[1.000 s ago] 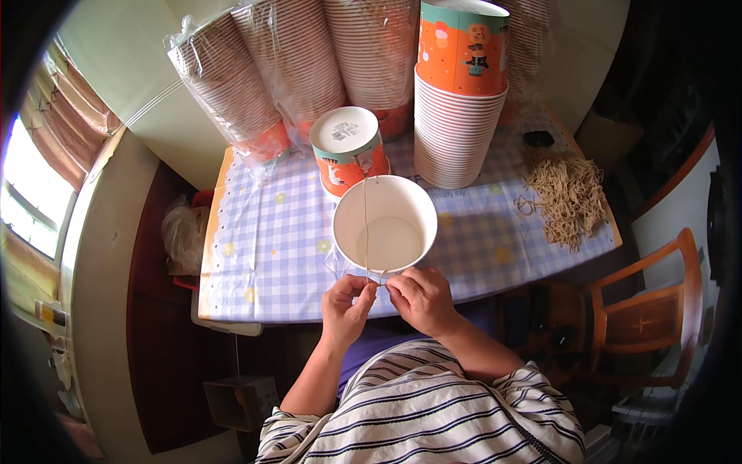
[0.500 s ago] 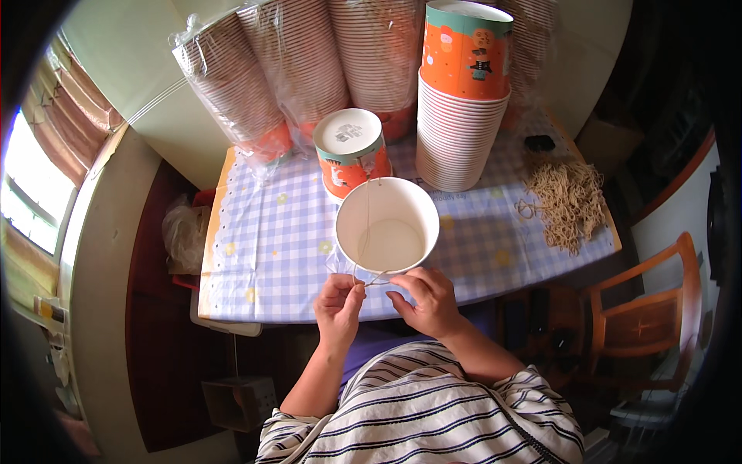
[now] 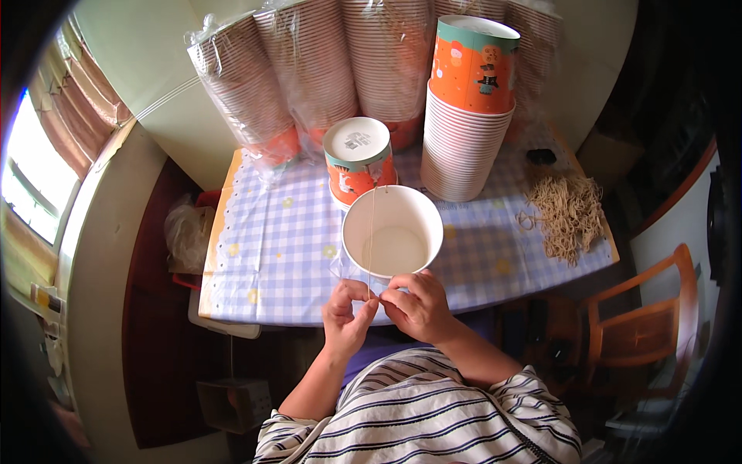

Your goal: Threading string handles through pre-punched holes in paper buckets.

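The open white paper cup [image 3: 392, 231] sits near the front edge of the blue checked tablecloth [image 3: 270, 247]. A thin tan string [image 3: 372, 232] runs across its mouth. The left hand [image 3: 347, 315] and right hand [image 3: 417, 306] pinch the string's near end, fingers closed on it. Bare cloth lies to the left.

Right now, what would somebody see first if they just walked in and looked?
Probably the white paper cup at the table's near edge, with the left hand and right hand pinching a thin string stretched across its mouth. Behind it stands a tall stack of orange cups, and a pile of tan strings lies on the checked tablecloth to the right.
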`<state>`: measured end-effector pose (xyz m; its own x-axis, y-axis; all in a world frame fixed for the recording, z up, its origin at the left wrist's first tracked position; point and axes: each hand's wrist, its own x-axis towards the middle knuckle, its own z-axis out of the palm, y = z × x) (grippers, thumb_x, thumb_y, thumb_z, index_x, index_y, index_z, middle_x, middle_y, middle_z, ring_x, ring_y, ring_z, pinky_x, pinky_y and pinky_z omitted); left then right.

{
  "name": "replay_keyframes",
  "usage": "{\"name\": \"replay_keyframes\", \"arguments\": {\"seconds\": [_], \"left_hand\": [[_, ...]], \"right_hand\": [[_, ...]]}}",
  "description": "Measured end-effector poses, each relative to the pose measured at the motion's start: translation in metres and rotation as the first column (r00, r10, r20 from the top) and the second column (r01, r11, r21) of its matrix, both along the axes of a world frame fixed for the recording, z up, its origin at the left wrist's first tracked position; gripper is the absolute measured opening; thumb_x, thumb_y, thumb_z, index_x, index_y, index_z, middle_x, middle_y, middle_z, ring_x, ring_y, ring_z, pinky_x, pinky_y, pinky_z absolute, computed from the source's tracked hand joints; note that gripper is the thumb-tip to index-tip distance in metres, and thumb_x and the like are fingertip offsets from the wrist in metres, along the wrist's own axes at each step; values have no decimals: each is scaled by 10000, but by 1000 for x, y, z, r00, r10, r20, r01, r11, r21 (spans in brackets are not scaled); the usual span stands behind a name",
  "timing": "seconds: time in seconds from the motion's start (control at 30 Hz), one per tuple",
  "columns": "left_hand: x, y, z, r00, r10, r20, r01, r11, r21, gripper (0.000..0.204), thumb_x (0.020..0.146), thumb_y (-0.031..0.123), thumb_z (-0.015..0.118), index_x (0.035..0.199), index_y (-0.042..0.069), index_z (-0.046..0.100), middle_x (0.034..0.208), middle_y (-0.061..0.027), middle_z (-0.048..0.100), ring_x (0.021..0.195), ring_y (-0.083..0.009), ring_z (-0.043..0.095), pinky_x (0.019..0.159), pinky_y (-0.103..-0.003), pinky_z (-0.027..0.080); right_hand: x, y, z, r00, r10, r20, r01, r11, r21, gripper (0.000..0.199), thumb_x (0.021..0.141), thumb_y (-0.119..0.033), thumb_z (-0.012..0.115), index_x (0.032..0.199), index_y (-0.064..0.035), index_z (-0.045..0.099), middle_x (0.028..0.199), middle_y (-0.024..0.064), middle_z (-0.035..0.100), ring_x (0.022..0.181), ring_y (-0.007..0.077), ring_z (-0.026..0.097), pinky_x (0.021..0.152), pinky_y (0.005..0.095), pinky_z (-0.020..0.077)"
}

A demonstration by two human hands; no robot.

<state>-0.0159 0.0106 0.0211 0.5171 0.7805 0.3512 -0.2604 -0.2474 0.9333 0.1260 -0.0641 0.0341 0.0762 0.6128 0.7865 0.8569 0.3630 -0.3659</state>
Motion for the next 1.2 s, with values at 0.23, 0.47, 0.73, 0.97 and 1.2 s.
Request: {"name": "replay_keyframes", "arguments": {"seconds": [0.23,0.47,0.73,0.97,1.2], "left_hand": [[-2,-1,4,995,-73,67,80,991,-104,48,788,2,640,791,8,592,867,-73,571,848,-157,515,777,-264,394],[-1,4,15,992,-98,83,95,995,41,60,759,-16,636,759,11,581,854,-72,566,854,-192,511,791,-297,399],[4,13,36,997,-17,-72,44,918,394,115,672,4,664,747,53,593,857,-63,567,893,-230,534,812,-361,391],[14,13,61,975,-28,-221,165,757,632,177,635,12,676,778,98,620,865,-35,597,886,-234,574,827,-356,373],[17,27,53,919,190,-346,154,633,758,386,638,46,623,1021,98,601,1016,-55,595,971,-253,558,861,-396,404]], "right_hand": [[7,-3,-11,985,-148,90,149,989,0,301,620,-44,734,892,-128,638,911,24,552,707,195,529,611,331,396],[15,0,-13,966,-213,149,208,977,50,218,681,-62,710,886,-91,641,915,36,553,734,183,551,607,334,382],[28,-7,11,941,-45,-334,10,994,-107,264,689,-25,652,947,-78,630,966,101,566,802,243,584,641,324,479],[56,17,72,945,285,160,-219,915,-338,471,662,1,626,1117,-118,604,1169,89,574,949,243,593,800,386,473],[95,13,67,962,87,258,-4,952,-306,146,651,-35,631,792,-71,607,767,54,593,709,247,598,673,386,464]]}}
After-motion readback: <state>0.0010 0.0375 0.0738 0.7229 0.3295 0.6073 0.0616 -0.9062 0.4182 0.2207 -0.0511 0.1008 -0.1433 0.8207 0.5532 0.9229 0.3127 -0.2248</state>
